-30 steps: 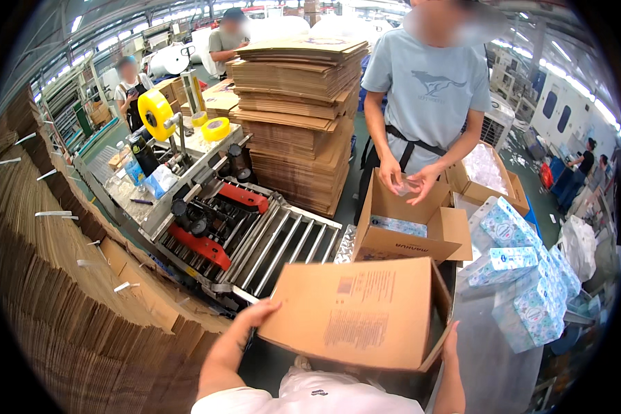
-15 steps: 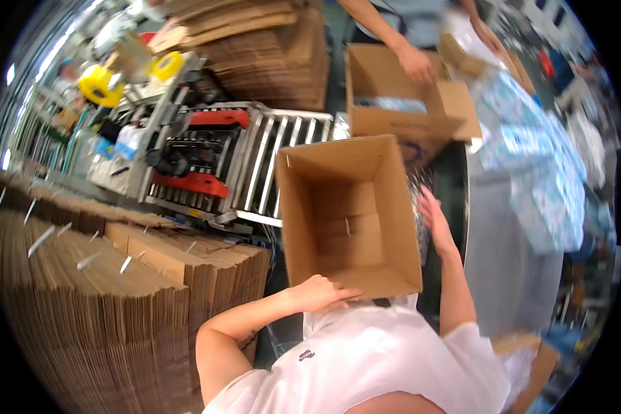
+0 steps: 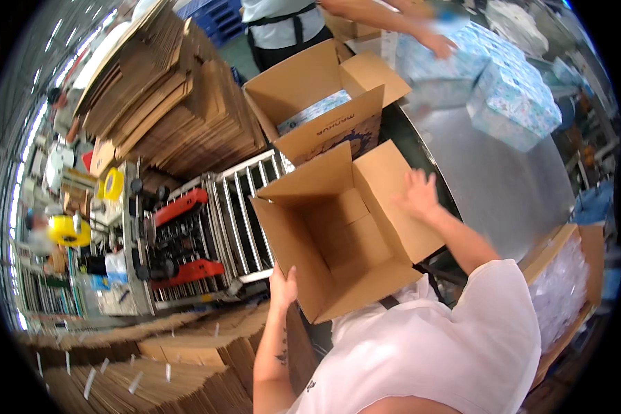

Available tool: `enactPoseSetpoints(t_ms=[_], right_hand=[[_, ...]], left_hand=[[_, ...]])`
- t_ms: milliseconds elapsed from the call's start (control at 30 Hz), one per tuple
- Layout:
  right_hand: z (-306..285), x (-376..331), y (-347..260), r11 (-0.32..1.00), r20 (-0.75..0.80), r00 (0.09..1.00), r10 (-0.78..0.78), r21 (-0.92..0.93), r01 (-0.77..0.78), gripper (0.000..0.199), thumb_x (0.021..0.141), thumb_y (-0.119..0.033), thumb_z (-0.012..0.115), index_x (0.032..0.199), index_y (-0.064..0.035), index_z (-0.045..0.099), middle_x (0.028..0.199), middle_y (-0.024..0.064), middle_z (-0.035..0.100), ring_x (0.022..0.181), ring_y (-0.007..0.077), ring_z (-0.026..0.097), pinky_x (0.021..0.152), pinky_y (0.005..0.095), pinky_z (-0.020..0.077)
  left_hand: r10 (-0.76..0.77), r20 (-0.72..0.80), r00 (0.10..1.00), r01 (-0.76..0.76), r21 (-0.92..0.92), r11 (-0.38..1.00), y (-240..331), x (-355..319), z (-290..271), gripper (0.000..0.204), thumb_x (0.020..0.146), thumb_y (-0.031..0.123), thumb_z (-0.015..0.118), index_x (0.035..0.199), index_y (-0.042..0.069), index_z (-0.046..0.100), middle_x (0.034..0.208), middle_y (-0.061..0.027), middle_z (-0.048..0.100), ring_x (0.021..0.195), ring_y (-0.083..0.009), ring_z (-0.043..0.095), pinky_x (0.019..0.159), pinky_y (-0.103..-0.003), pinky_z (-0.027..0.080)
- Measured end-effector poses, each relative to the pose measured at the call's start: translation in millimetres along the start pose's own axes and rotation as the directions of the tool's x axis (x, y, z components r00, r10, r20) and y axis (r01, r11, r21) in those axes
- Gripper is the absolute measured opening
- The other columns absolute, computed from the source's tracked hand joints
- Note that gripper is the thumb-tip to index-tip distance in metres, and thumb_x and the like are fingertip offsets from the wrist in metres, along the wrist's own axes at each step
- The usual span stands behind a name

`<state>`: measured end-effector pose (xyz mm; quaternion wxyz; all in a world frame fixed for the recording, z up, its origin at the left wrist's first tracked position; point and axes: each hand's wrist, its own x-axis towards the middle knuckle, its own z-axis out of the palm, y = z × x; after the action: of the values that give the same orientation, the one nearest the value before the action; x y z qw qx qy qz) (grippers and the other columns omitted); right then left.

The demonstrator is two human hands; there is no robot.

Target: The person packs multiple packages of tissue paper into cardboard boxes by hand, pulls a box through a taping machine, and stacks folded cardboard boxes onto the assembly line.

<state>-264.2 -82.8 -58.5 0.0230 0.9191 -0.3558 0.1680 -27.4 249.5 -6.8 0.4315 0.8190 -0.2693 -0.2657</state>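
Observation:
An open-topped brown cardboard box [image 3: 352, 245], bare inside, stands tilted right in front of my body. My left hand [image 3: 283, 284] holds its left side wall, the thumb beside the panel's edge and the other fingers partly hidden. Over the box's right flap [image 3: 397, 200], which is folded outward, my right hand [image 3: 418, 196] is spread with its fingers apart, holding nothing. Just beyond stands a second open box [image 3: 317, 141] with dark print on its side. Inside it lies a light-blue patterned pack [image 3: 315, 112].
A co-worker's hand [image 3: 435, 43] reaches toward blue patterned packs [image 3: 514, 100] on a metal table [image 3: 490, 179]. A roller conveyor [image 3: 245, 214] with a red-sided machine [image 3: 179, 238] lies left. Flattened cardboard stacks [image 3: 193, 117] stand far left and near left. A box of clear plastic [image 3: 559, 297] sits right.
The right flap of the near box now lies outward. My left hand has gone from the near edge to the left side. The view has turned, and the co-worker's hand left the far box.

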Motion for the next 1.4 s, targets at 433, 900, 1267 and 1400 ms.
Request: enactPoseSetpoints(t_ms=[433, 900, 1267, 1400], right_hand=[[26.5, -6.5, 18.6, 0.869, 0.689, 0.725, 0.016, 0.349, -0.351, 0.026, 0.075, -0.023, 0.058, 0.083, 0.0002, 0.065, 0.087, 0.0199, 0.065, 0.085, 0.0330, 0.063, 0.071, 0.0443, 0.0492], [-89.9, 129.3, 440.6, 0.914, -0.376, 0.837, 0.397, 0.247, -0.322, 0.034, 0.083, -0.029, 0.051, 0.073, 0.0006, 0.065, 0.078, 0.0233, 0.063, 0.077, 0.0403, 0.060, 0.072, 0.0465, 0.0474], [-14.1, 255.5, 651.0, 0.844, -0.081, 0.841, 0.535, 0.027, -0.535, 0.041, 0.087, -0.038, 0.042, 0.096, -0.0060, 0.066, 0.097, 0.0192, 0.064, 0.092, 0.0381, 0.059, 0.081, 0.0491, 0.0466], [-32.5, 273.5, 686.0, 0.823, -0.283, 0.848, 0.448, -0.239, -0.515, 0.046, 0.088, -0.045, 0.038, 0.101, -0.0122, 0.068, 0.101, 0.0190, 0.064, 0.096, 0.0376, 0.060, 0.082, 0.0487, 0.0473]], left_hand=[[0.001, 0.221, 0.975, 0.036, -0.164, 0.986, 35.0, 43.4, 41.7, 0.032, 0.086, 0.002, 0.054, 0.116, -0.007, 0.049, 0.106, -0.0130, 0.061, 0.098, -0.0190, 0.058, 0.085, -0.030, 0.044], [-0.005, 0.155, 0.988, -0.037, 0.269, 0.962, 140.7, 51.2, 156.2, 0.035, 0.085, 0.011, 0.058, 0.115, -0.005, 0.051, 0.109, -0.0199, 0.062, 0.103, -0.0277, 0.059, 0.088, -0.033, 0.044], [-0.129, 0.009, 0.992, 0.109, 0.478, 0.872, 52.5, 41.2, 147.2, 0.056, 0.087, 0.030, 0.056, 0.131, 0.000, 0.038, 0.112, -0.0245, 0.058, 0.108, -0.0380, 0.054, 0.091, -0.040, 0.045], [-0.194, 0.109, 0.975, 0.129, 0.431, 0.893, 150.8, 63.5, 162.8, 0.047, 0.089, 0.023, 0.054, 0.130, 0.003, 0.041, 0.116, -0.0208, 0.058, 0.110, -0.0359, 0.053, 0.091, -0.040, 0.043]])
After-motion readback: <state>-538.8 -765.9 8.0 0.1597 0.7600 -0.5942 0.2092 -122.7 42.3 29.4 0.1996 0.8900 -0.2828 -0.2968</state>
